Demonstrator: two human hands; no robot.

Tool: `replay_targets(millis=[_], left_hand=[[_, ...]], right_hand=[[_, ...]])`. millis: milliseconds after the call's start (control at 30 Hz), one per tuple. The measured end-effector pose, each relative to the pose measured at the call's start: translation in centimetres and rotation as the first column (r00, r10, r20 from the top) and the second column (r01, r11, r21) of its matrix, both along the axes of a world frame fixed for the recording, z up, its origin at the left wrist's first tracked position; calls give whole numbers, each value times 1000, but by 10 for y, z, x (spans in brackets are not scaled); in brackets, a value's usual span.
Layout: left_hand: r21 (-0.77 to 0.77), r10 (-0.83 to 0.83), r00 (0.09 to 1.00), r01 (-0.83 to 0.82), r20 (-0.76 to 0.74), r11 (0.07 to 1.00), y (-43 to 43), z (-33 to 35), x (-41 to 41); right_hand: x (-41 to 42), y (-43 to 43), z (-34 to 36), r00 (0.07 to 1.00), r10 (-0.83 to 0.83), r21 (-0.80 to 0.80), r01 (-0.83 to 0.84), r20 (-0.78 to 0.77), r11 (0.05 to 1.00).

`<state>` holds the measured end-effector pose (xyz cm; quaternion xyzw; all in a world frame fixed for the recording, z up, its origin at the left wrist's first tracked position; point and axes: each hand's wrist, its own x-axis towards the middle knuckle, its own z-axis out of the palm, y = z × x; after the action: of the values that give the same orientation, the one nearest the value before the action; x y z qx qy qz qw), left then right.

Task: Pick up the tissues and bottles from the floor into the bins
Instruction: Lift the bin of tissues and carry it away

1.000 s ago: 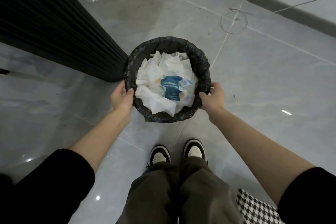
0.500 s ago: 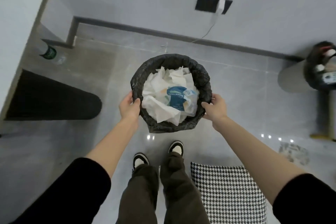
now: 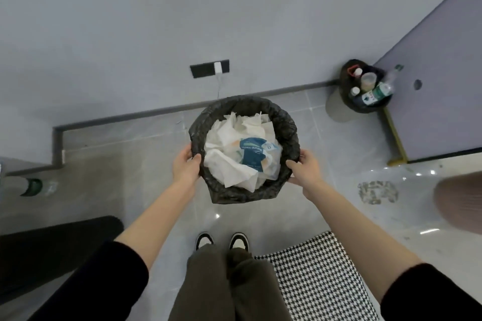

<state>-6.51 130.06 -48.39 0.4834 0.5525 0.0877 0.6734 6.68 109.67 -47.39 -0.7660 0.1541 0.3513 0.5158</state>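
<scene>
I hold a round bin lined with a black bag (image 3: 287, 128) in front of me, above the floor. It is full of crumpled white tissues (image 3: 229, 135) and a blue-printed tissue packet (image 3: 251, 154). My left hand (image 3: 185, 167) grips the bin's left rim, thumb over the edge. My right hand (image 3: 305, 168) grips the right rim. A second black-lined bin (image 3: 350, 100) stands by the far wall at the right, holding several bottles (image 3: 378, 91). One green-labelled bottle (image 3: 35, 186) lies on the floor at the far left.
A grey wall with a black socket and white plug (image 3: 217, 68) is ahead. A blue-grey door or panel (image 3: 438, 91) stands at the right. A black-and-white houndstooth mat (image 3: 320, 276) lies by my feet. A dark object (image 3: 52, 245) sits at the lower left, a blurred pinkish shape (image 3: 459, 200) at the right.
The view has swung right and up while I carry the tissue bin. The second bin with bottles has come fully into view. Both hands keep the same grip.
</scene>
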Motion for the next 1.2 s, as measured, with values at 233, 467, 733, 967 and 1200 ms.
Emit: replay_targets(millis=[233,467,733,967,1200], left_hand=[[13,-226,974,226,-18,974,1,5,102],[7,-405,914,405,-25,914,0,9,220],[-16,-486,873,486,-50,874,-12,9,327],[-42,-468,877,467,-105,883,-28,-14,388],[-47,-331,925,328,-187,944,-51,-46,435]], right_hand=[[75,-23,15,989,-145,-3,145,9,989],[154,-38,19,945,-327,-29,327,7,945],[241,-56,11,913,-408,-96,408,30,908],[312,-70,-17,933,-359,-138,355,-5,925],[395,-81,-52,980,-181,-148,167,-89,975]])
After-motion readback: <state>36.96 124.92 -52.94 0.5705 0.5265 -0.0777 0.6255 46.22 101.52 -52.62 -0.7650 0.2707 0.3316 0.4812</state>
